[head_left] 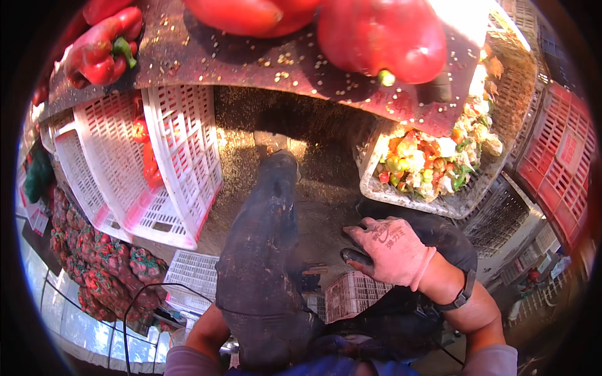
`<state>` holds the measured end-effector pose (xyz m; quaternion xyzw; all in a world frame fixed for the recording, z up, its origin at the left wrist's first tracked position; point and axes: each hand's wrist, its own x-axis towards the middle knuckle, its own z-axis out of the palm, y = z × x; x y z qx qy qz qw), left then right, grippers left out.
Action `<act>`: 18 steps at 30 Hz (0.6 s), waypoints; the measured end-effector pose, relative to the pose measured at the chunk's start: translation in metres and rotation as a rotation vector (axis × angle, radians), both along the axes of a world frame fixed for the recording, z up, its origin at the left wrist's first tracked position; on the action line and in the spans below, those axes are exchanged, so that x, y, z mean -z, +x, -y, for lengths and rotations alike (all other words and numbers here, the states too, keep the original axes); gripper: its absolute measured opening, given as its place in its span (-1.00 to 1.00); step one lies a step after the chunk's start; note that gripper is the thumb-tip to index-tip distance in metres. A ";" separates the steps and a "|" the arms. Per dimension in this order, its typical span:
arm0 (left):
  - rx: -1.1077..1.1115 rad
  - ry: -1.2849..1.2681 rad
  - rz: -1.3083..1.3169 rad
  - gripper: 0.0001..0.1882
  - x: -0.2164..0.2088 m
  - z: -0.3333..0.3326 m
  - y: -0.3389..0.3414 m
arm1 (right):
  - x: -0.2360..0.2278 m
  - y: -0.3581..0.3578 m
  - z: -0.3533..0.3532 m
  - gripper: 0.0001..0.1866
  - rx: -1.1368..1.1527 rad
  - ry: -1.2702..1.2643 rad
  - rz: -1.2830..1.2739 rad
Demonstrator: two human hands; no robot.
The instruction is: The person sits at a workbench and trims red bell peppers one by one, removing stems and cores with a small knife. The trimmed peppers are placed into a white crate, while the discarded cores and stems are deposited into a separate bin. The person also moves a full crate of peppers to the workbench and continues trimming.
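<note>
My right hand [392, 250], in a pink work glove with dark fingertips, is over my right thigh. Its fingers are apart and nothing shows between them. A dark watch band [463, 291] is around that wrist. Only my left forearm [210, 329] shows, at the lower left; the hand is hidden beside my left leg. Ahead of me, a large red bell pepper [384, 41] with a cut green stem lies on a seed-strewn work surface [276, 69]. Another red pepper [235, 15] is beside it, cut off by the upper edge. More red peppers [103, 50] lie at the left end.
White plastic crates [185, 144] stand tipped below the surface at left, red pieces inside one. At right, a dirty tub [401, 203] holds pepper cores and scraps [433, 163]. A red crate [558, 156] stands beyond it. Net sacks [103, 269] are piled at far left.
</note>
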<state>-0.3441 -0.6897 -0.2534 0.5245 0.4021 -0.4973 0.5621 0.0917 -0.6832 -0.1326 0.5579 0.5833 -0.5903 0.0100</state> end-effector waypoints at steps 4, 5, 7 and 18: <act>0.067 -0.020 0.075 -0.48 0.025 -0.036 0.030 | -0.009 0.007 -0.005 -0.41 0.006 0.154 0.088; 0.090 -0.017 0.091 -0.49 0.033 -0.046 0.037 | -0.011 0.010 -0.007 -0.40 0.052 0.211 0.103; 0.128 0.005 0.130 -0.50 0.048 -0.067 0.052 | -0.014 0.015 -0.008 -0.39 0.062 0.251 0.163; 0.238 0.465 0.386 -0.57 0.065 -0.171 0.043 | -0.018 0.019 -0.009 -0.59 0.259 0.447 0.536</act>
